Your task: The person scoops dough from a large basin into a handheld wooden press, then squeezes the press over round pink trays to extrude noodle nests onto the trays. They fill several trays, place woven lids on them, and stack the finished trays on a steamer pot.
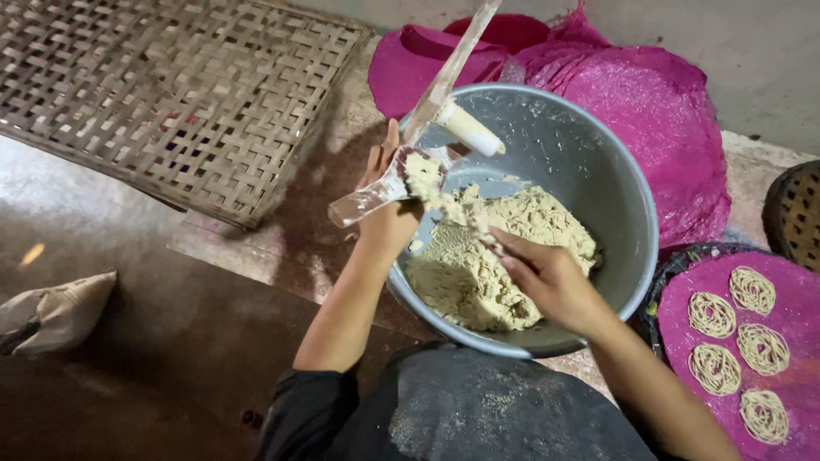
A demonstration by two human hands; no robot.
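A mound of pale dough [504,256] lies inside the grey metal bowl [598,179], heaped toward its near side. The right hand [547,277] reaches into the bowl, fingers pinched on a strand of dough. At the bowl's left rim, the left hand [389,209] grips a clear plastic press [401,175] smeared with dough. Behind the bowl lie magenta mats [649,102]. Right of the bowl, another magenta mat [794,341] carries coiled noodle rounds [713,316]. Left of the bowl rests a woven bamboo tray [179,94].

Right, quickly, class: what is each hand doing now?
Left hand: closed, holding the press tool.
Right hand: fingers pinching dough in the bowl.
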